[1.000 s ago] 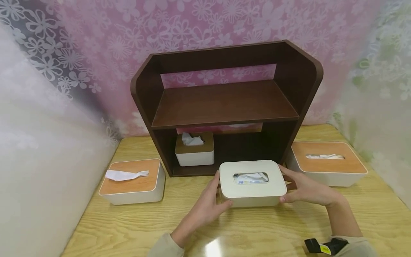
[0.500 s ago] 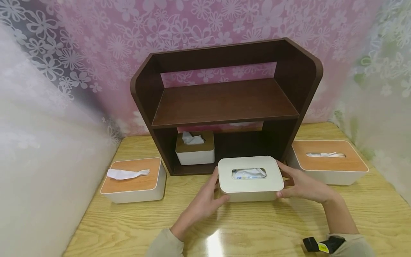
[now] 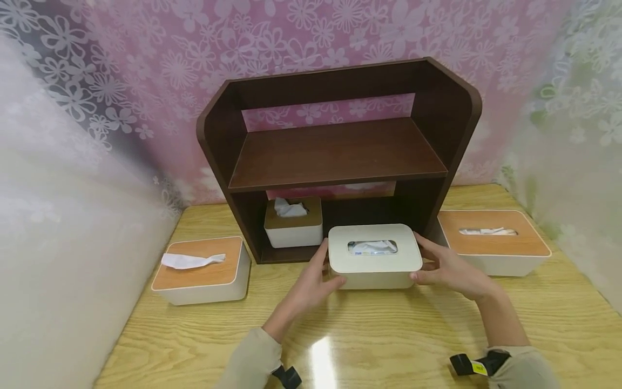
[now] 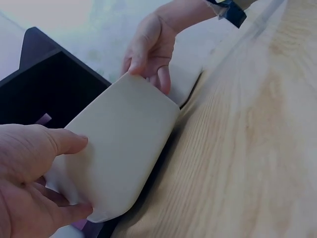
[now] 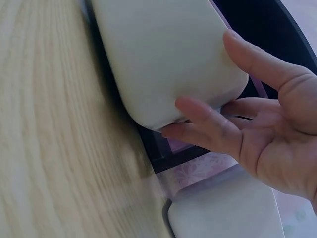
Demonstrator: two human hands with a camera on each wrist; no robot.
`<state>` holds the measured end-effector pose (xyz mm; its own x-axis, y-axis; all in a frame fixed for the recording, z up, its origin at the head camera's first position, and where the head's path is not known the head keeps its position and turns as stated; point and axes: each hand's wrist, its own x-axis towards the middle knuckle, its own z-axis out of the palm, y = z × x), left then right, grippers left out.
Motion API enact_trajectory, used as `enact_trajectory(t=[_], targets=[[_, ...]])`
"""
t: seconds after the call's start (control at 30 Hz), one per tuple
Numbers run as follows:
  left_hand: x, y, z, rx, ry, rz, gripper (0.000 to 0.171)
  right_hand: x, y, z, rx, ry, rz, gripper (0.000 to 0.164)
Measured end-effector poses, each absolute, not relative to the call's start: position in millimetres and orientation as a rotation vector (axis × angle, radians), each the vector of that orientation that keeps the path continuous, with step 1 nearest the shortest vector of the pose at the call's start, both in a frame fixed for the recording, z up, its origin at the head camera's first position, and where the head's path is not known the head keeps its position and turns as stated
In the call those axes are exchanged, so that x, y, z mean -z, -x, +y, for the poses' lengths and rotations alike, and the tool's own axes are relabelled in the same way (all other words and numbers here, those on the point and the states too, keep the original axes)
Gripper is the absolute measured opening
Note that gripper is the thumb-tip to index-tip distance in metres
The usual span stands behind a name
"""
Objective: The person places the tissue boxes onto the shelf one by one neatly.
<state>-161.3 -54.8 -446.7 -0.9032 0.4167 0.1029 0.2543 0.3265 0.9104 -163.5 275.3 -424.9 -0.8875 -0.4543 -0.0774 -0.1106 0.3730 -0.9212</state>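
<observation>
Both hands hold a white tissue box by its two ends, at the front of the lower compartment of a dark brown shelf. White tissue shows in the slot of its white lid. My left hand grips the left end, its thumb on the front face. At the opposite end, my right hand has its thumb near the front corner and its fingers along the side. Both wrist views show the box's pale face between thumb and fingers. A smaller tissue box with a brown lid sits inside the compartment, to the left.
On the wooden table, a tissue box with an orange-brown lid stands left of the shelf. A similar box stands to its right. Flowered walls enclose the back and sides.
Both hands have moved the white tissue box away from me, toward the shelf, and slightly left. It now overlaps the front of the lower compartment more in the head view.
</observation>
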Motion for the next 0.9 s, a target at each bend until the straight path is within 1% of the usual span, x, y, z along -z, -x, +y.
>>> enact_trajectory(t=[0.1,0.3,0.47,0.67,0.9], targets=[[446.5,168.7,-55.4,-1.598,-0.645,2.497,0.091,424.7,164.6,272.7,1.508,0.462,2.38,0.097],[447.3,176.5,-53.6,-1.645,-0.558,2.548,0.085,424.1,164.7,264.2,1.54,0.39,2.444,0.094],[450.2,180.5,-48.2,-1.767,-0.453,2.507,0.078,429.9,165.9,254.3,1.696,0.319,2.435,0.088],[452.8,186.7,-38.5,-1.828,-0.455,2.57,0.068,432.3,168.8,241.3,1.862,0.204,2.461,0.081],[455.6,192.4,-24.4,-1.761,-0.431,2.702,0.066,433.9,179.1,227.0,1.976,0.068,2.522,0.072]])
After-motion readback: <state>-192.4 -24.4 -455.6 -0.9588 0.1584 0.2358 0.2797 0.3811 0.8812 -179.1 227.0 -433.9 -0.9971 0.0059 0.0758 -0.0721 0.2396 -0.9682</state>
